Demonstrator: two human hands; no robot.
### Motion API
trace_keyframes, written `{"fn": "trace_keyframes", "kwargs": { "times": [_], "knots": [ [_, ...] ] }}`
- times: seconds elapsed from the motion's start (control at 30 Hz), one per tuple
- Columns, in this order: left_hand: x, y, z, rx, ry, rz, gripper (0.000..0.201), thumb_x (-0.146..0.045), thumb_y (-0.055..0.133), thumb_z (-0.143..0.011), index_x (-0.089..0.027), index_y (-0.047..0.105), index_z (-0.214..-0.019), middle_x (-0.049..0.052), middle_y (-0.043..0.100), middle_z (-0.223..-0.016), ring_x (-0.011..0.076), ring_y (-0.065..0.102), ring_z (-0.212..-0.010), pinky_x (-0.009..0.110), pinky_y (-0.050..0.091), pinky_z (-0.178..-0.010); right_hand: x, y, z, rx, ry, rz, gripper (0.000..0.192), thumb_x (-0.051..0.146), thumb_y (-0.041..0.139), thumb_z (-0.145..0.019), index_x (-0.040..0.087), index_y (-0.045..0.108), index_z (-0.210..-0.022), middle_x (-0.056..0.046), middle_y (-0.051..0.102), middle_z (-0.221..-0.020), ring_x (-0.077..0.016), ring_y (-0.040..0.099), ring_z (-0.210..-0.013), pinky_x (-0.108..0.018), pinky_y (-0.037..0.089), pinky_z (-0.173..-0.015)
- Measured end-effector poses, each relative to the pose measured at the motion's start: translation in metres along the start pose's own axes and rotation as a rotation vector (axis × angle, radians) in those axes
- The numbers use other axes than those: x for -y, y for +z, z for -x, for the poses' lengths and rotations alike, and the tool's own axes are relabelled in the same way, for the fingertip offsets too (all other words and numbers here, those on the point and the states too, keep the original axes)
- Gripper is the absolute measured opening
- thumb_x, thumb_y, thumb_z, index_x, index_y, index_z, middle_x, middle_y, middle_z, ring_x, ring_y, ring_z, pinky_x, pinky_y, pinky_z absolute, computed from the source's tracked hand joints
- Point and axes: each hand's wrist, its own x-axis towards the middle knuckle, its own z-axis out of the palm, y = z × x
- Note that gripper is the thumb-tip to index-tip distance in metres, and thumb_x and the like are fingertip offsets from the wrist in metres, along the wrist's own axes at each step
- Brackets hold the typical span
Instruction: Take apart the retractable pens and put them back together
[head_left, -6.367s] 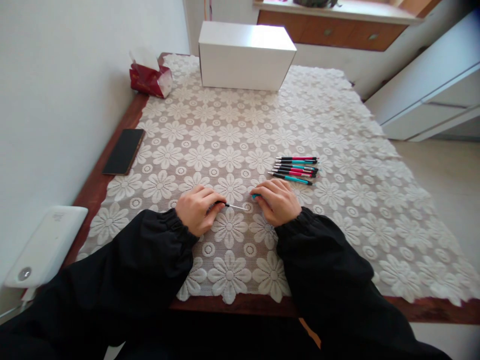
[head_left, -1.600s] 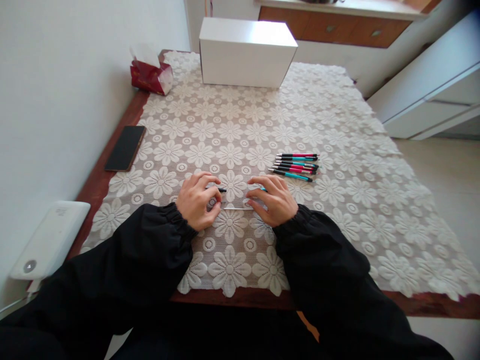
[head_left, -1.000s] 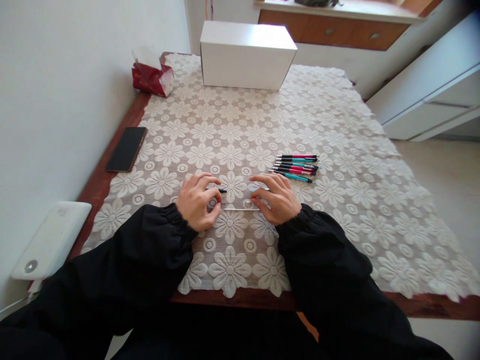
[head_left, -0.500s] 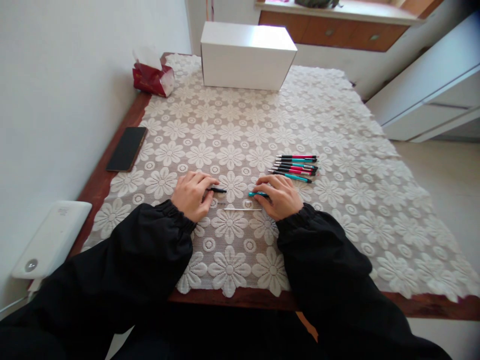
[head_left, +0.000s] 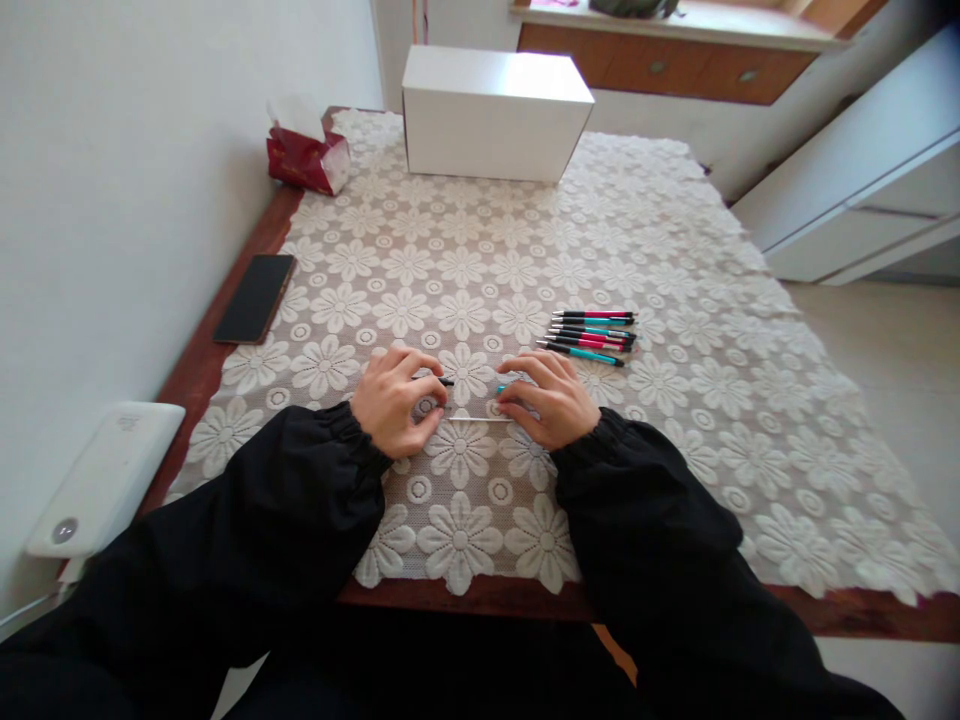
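Near the front edge of the table [head_left: 480, 598], the left hand [head_left: 391, 402] curls its fingers on a black pen part [head_left: 444, 381] and the right hand [head_left: 550, 399] curls its fingers on a teal pen barrel [head_left: 502, 389], with a thin white refill [head_left: 480, 419] lying on the lace cloth [head_left: 675, 250] between them. Beyond the right hand lies a row of pens [head_left: 592, 335]; at the left edge lie a white device [head_left: 105, 478] and a black phone [head_left: 253, 297]. Toward the far edge stand a red tissue pack [head_left: 306, 160] and a white box [head_left: 491, 112].
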Motion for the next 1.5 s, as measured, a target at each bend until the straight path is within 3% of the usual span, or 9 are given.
{"fn": "trace_keyframes", "kwargs": {
  "times": [0.33, 0.6, 0.83, 1.03, 1.23, 1.37, 1.5],
  "knots": [
    [0.001, 0.001, 0.000, -0.016, 0.008, 0.003, 0.006, -0.027, 0.069, -0.080, -0.024, 0.074, -0.077, 0.005, 0.073, -0.113, 0.0290, 0.058, -0.112, 0.049, 0.045, -0.095, -0.002, -0.004, -0.001, -0.017, -0.015, 0.011, 0.011, 0.027, 0.066, -0.094, 0.023, 0.071, -0.084, -0.006, 0.071, -0.123, -0.0278, 0.059, -0.116, -0.049, 0.042, -0.106],
    [0.002, 0.000, -0.001, 0.005, 0.015, 0.015, 0.004, -0.024, 0.069, -0.076, -0.023, 0.073, -0.074, 0.004, 0.073, -0.114, 0.0291, 0.058, -0.112, 0.050, 0.043, -0.097, -0.005, -0.008, 0.000, -0.077, 0.038, 0.057, 0.009, 0.022, 0.063, -0.092, 0.025, 0.072, -0.093, -0.006, 0.071, -0.120, -0.0277, 0.058, -0.115, -0.049, 0.042, -0.106],
    [0.002, -0.001, 0.000, 0.014, 0.006, 0.021, 0.005, -0.025, 0.068, -0.076, -0.023, 0.072, -0.074, 0.004, 0.073, -0.116, 0.0298, 0.057, -0.116, 0.051, 0.041, -0.101, -0.008, -0.005, 0.002, -0.017, 0.085, 0.078, 0.009, 0.025, 0.063, -0.093, 0.025, 0.072, -0.095, -0.007, 0.071, -0.117, -0.0273, 0.060, -0.108, -0.046, 0.043, -0.099],
    [0.003, 0.000, 0.000, -0.033, 0.011, 0.036, 0.008, -0.025, 0.067, -0.079, -0.023, 0.073, -0.084, 0.004, 0.073, -0.117, 0.0298, 0.058, -0.116, 0.050, 0.044, -0.100, -0.007, -0.007, 0.001, 0.039, 0.091, 0.053, 0.011, 0.026, 0.061, -0.095, 0.024, 0.072, -0.097, -0.006, 0.072, -0.104, -0.0250, 0.060, -0.099, -0.042, 0.043, -0.092],
    [0.004, 0.000, -0.002, -0.097, -0.045, 0.073, 0.015, -0.017, 0.062, -0.084, -0.021, 0.071, -0.095, 0.005, 0.074, -0.110, 0.0267, 0.061, -0.111, 0.047, 0.047, -0.099, -0.006, -0.008, 0.001, 0.072, 0.093, 0.067, 0.013, 0.026, 0.060, -0.094, 0.023, 0.070, -0.100, -0.007, 0.072, -0.103, -0.0253, 0.061, -0.096, -0.041, 0.043, -0.089],
    [0.005, 0.001, -0.002, -0.072, -0.070, 0.055, 0.020, -0.017, 0.064, -0.083, -0.020, 0.070, -0.102, 0.006, 0.074, -0.112, 0.0269, 0.061, -0.111, 0.047, 0.047, -0.101, -0.004, -0.011, -0.001, 0.002, 0.068, 0.070, 0.017, 0.020, 0.058, -0.091, 0.021, 0.069, -0.103, -0.007, 0.073, -0.103, -0.0251, 0.062, -0.095, -0.041, 0.043, -0.088],
    [0.007, 0.003, -0.002, -0.052, -0.102, 0.018, 0.021, -0.021, 0.064, -0.087, -0.020, 0.071, -0.106, 0.006, 0.074, -0.112, 0.0278, 0.061, -0.110, 0.047, 0.047, -0.098, 0.002, -0.016, -0.004, -0.097, 0.023, 0.041, 0.013, 0.017, 0.057, -0.091, 0.023, 0.068, -0.093, -0.005, 0.072, -0.093, -0.0229, 0.061, -0.089, -0.039, 0.043, -0.083]
  ]
}}
